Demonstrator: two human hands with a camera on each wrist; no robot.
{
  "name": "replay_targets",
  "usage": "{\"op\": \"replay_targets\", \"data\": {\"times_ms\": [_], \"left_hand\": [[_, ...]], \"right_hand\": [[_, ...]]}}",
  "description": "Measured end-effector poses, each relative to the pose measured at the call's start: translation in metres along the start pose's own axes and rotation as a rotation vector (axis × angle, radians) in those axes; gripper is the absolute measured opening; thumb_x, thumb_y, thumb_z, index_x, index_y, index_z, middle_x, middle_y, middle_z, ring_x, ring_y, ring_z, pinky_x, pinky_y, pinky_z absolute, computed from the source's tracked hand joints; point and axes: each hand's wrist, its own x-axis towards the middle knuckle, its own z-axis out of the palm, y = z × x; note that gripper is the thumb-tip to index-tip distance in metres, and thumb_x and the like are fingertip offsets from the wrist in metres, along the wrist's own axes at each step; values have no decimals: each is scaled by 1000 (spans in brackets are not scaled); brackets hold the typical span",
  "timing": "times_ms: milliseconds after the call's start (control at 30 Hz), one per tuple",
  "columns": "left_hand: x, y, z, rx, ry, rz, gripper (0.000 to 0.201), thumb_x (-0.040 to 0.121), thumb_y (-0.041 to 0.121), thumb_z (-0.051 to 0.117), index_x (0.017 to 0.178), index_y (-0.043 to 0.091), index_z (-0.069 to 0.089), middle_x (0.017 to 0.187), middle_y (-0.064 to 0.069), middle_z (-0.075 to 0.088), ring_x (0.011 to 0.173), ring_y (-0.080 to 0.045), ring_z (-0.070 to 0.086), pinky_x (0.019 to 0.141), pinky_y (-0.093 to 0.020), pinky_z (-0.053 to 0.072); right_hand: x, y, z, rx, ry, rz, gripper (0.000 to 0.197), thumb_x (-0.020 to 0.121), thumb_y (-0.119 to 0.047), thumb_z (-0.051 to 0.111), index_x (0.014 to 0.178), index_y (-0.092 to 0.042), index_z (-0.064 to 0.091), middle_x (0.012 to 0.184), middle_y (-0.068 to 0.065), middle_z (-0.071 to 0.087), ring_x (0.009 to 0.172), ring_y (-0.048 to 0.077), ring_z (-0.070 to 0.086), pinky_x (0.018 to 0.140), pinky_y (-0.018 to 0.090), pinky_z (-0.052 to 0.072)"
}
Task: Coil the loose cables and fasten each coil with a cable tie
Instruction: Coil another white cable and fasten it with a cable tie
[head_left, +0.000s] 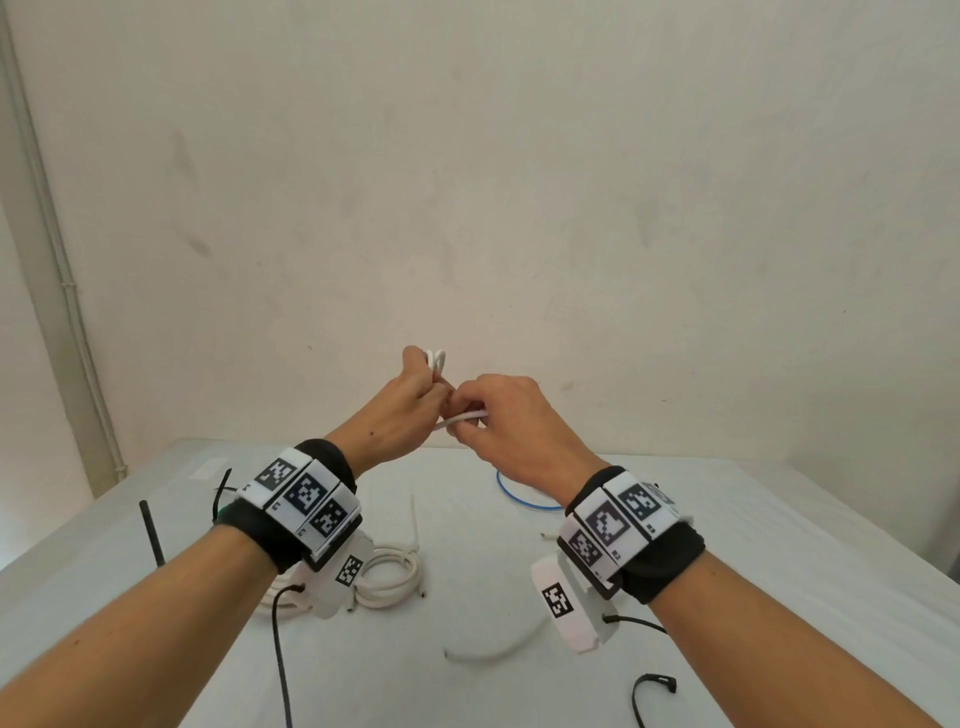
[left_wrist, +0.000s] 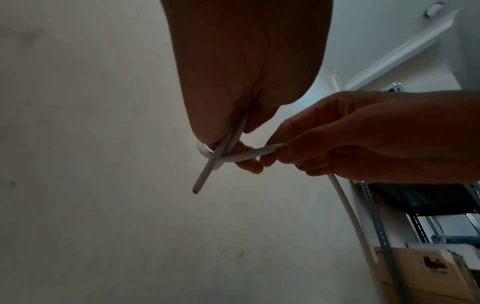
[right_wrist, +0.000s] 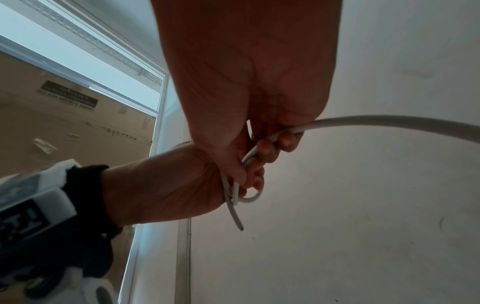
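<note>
Both hands are raised above the table (head_left: 727, 519), close together, working a white cable (head_left: 468, 417). My left hand (head_left: 415, 400) grips a small loop of it, which pokes out above the fist (head_left: 436, 358). In the left wrist view the cable's cut end (left_wrist: 205, 176) sticks out below the left palm. My right hand (head_left: 493, 415) pinches the cable (left_wrist: 252, 154) just beside the left, and the rest of the length trails away (right_wrist: 389, 121). The right wrist view shows the small loop (right_wrist: 250, 198) at the left hand's (right_wrist: 168, 185) fingers.
A coiled white cable (head_left: 389, 577) with a white tie (head_left: 414, 525) lies on the table under the left wrist. A blue cable (head_left: 519, 496) lies behind the right wrist. A loose white piece (head_left: 493, 652) and black ties (head_left: 649, 696), (head_left: 153, 535) lie around.
</note>
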Motion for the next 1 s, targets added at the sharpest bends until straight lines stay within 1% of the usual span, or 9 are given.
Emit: {"op": "replay_targets", "data": {"times_ms": [100,167,233,300,500,633,700,800,1000], "left_hand": [[0,5,-4,24,5,4,4,103,4,31,105,7,33,92,-10,57,80,-21,50,70,-36,42],[-1,8,-5,14,-14,-6,5,104,4,30,105,7,34,82,-7,61,72,-16,54,66,-30,42],[-4,9,-5,-12,-53,-17,8,105,5,30,101,9,35,73,-7,65,64,-8,56,60,-21,43],[-6,9,-4,-44,-77,-20,12,104,8,31,95,12,38,67,-10,66,60,-13,56,61,-23,44],[-7,10,-1,-217,-68,-13,21,98,5,33,80,10,40,55,3,33,52,-14,24,51,-29,22],[-8,16,-13,-482,-162,-91,31,98,18,26,74,10,44,56,2,17,51,-15,10,48,-30,10],[-8,16,-17,-590,-183,-119,37,100,27,30,68,16,44,55,2,13,47,-14,7,48,-31,7],[-7,15,-18,-644,-155,-181,42,104,34,38,66,19,42,53,5,14,43,-12,8,46,-30,6],[-8,4,-19,-761,-126,-280,52,103,52,49,63,20,42,49,6,16,37,-11,11,44,-26,11]], "right_hand": [[3,2,-3,83,40,-39,9,86,-8,73,92,-14,76,80,-7,70,66,-1,55,66,12,38],[2,2,-7,114,51,-64,12,83,-4,71,91,-12,71,72,-11,67,64,-4,55,64,12,38],[0,1,-8,124,57,-92,16,81,-3,68,94,-11,66,69,-13,60,63,-2,53,62,12,37],[0,3,-9,135,73,-112,21,80,-5,68,99,-12,62,74,-9,56,65,4,50,62,14,37],[14,21,-17,273,160,40,39,81,-5,76,115,-19,64,96,-3,55,63,9,41,64,14,39],[14,24,-22,490,60,136,26,93,-9,69,115,-19,75,111,-1,73,87,10,62,78,9,44],[12,25,-22,663,-32,178,21,93,-9,65,110,-10,77,111,7,77,100,9,70,92,21,51],[11,29,-20,900,-107,236,25,87,-17,65,107,-5,75,109,15,75,109,25,70,111,46,49],[7,18,-8,1108,-209,317,33,100,-10,65,131,0,61,115,16,71,107,29,71,101,38,56]]}}
